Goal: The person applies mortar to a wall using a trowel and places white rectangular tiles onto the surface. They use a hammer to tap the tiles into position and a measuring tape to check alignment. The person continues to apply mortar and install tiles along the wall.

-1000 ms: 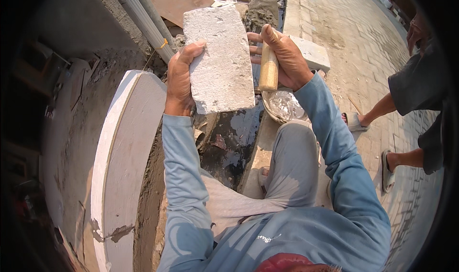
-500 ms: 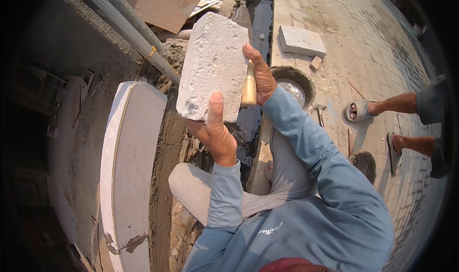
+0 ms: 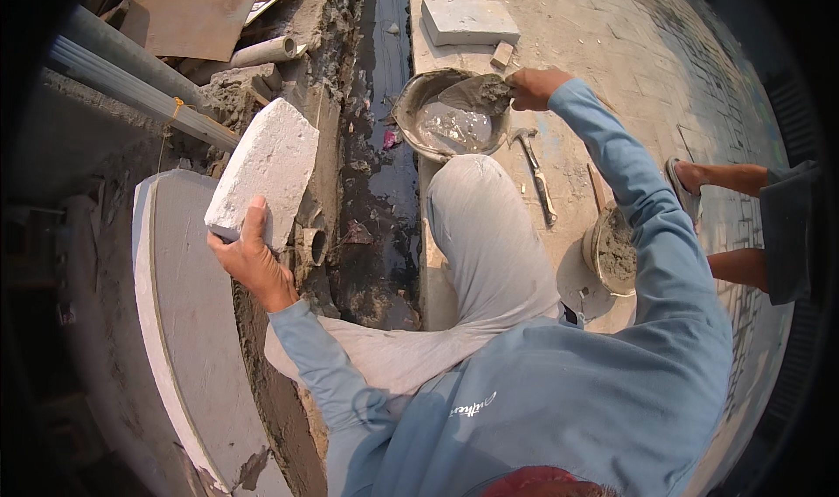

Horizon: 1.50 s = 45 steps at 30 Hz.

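My left hand (image 3: pixel 253 263) grips the lower end of a rough white lightweight block (image 3: pixel 273 160), thumb on its face. The block is tilted and held up beside the low block wall (image 3: pixel 197 252). Out to the right, my right hand (image 3: pixel 537 89) is closed on a trowel (image 3: pixel 476 95), with its handle hidden in the fist. Grey mortar coats the trowel's blade, which lies over a round bucket (image 3: pixel 404 104) holding watery grey mix. A claw hammer (image 3: pixel 535 175) rests on the paving just beside that bucket.
A second white block (image 3: pixel 469 20) and a small offcut (image 3: pixel 502 55) lie beyond the bucket. A mortar pail (image 3: pixel 592 257) stands at my right, near another person's legs (image 3: pixel 734 182). A wet drain channel (image 3: pixel 376 147) runs ahead; pipes (image 3: pixel 140 90) and boards (image 3: pixel 188 20) lie left.
My right hand has left the block and moved right with the trowel, to the bucket. My left hand alone now holds the block, lower and farther left. The view has shifted right.
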{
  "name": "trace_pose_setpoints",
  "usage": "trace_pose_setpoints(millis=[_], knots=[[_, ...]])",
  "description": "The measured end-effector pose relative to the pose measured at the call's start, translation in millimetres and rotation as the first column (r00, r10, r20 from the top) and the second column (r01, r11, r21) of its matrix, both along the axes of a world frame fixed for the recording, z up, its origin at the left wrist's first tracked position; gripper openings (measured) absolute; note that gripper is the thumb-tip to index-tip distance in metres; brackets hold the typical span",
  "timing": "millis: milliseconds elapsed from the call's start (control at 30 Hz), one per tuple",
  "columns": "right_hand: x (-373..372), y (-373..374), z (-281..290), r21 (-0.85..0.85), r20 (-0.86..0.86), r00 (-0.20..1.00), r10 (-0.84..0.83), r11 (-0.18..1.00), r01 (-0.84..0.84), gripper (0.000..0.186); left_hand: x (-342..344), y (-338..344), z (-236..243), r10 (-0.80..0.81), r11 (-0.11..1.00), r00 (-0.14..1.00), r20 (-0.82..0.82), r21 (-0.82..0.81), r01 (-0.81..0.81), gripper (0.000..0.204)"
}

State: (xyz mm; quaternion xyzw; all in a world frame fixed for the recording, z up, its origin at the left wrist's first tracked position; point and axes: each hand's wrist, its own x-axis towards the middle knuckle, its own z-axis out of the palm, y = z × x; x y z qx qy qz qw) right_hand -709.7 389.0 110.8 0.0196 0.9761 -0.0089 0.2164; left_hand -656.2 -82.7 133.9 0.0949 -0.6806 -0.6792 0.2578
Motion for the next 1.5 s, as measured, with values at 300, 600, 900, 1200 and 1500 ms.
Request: trace_pose_setpoints(millis=[300,600,900,1200,1500], knots=[[-7,-6,-111,-0.376,0.210,0.975,-0.072,0.914,0.149,0.022,-15,44,-7,-0.191,0.921,0.977,0.098,-0.327,0.213,0.072],[54,33,-133,-0.676,0.054,0.949,-0.312,0.688,0.264,0.027,-37,94,-32,-0.271,0.906,0.959,0.084,-0.315,0.284,0.081],[61,12,-94,-0.864,0.179,0.834,-0.522,0.322,0.387,0.029,-37,129,-30,-0.354,0.874,0.929,0.104,-0.317,0.369,0.076],[73,22,-94,-0.880,0.218,0.826,-0.520,0.262,0.397,0.034,-44,111,-77,-0.445,0.875,0.890,0.098,0.262,0.408,0.073],[74,32,-107,-0.233,-0.149,0.958,-0.246,0.950,0.208,0.045,-31,82,-156,-0.613,0.322,0.789,-0.033,0.902,0.288,0.053]])
